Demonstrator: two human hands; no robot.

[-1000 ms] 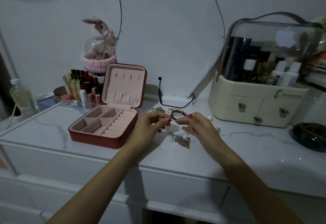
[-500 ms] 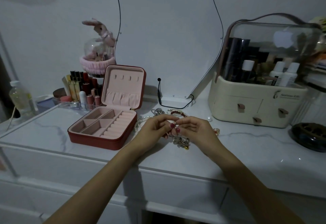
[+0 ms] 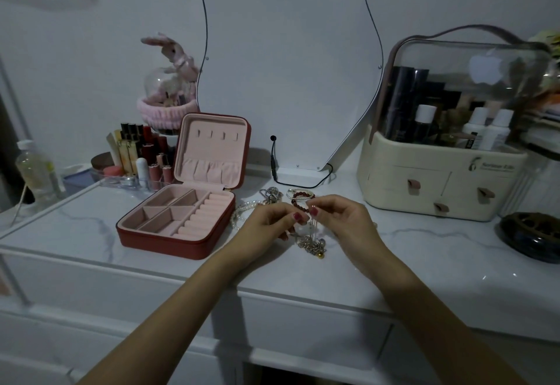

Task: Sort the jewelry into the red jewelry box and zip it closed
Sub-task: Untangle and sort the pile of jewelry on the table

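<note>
The red jewelry box [image 3: 169, 237] lies open on the marble top, its pink lid upright and its compartments bare. Right of it my left hand [image 3: 266, 222] and my right hand [image 3: 342, 221] meet fingertip to fingertip just above the table. Both pinch a thin chain [image 3: 313, 228] that hangs down into a tangled pile of jewelry [image 3: 312, 245]. Behind my hands lie a red bead bracelet [image 3: 298, 197], a silver chain [image 3: 271, 194] and a pearl strand [image 3: 242, 210], partly hidden by my left hand.
A lipstick organiser [image 3: 136, 157] and a clear bottle [image 3: 36, 169] stand at the left. A mirror [image 3: 288, 51] with its cable leans against the wall. A cream cosmetics case [image 3: 442, 178] and a dark dish [image 3: 530, 233] sit at the right.
My hands drew together over the jewelry pile, then parted slightly. The thin chain now hangs between my fingertips, lifted off the pile.
</note>
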